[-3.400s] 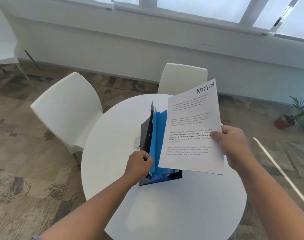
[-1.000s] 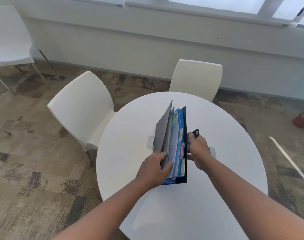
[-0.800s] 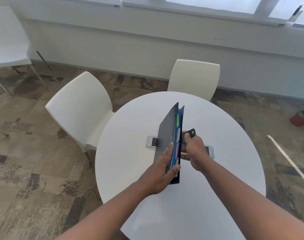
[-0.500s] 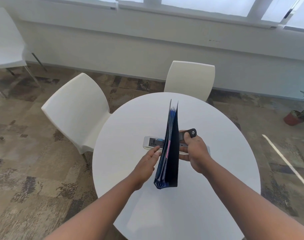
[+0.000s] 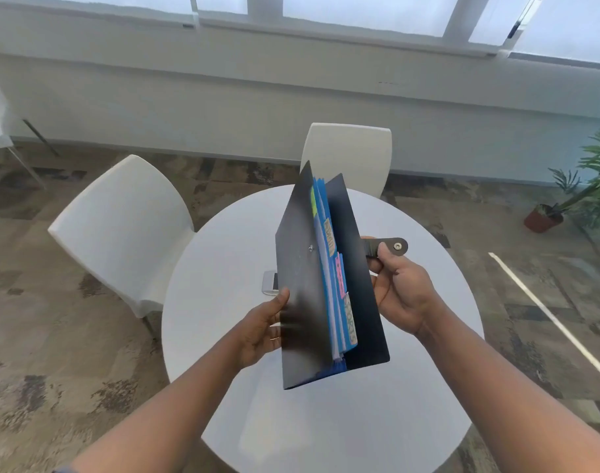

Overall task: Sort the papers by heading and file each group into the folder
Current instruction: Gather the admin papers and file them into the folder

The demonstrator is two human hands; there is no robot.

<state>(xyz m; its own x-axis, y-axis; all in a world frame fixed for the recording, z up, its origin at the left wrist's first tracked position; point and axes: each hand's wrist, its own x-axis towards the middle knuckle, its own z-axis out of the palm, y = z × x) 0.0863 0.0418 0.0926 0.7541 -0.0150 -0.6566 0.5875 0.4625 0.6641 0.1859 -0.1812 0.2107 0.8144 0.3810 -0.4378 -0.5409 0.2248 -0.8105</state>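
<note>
the folder (image 5: 303, 302) stands raised over the tabletop (image 5: 411, 421), between both hands. left hand (image 5: 261, 327) fingers curl round its front cover; right hand (image 5: 399, 295) pinches the strap (image 5: 389, 246) (snap showing), papers (image 5: 329, 295) inside.

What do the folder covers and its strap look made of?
Folder: covers look like thin dark plastic, semi-matte; they catch a dull sheen and stand stiff. Dividers look like blue plastic or card; unclear. Strap: apparently the same dark plastic, with a shiny metal-looking snap.
</note>
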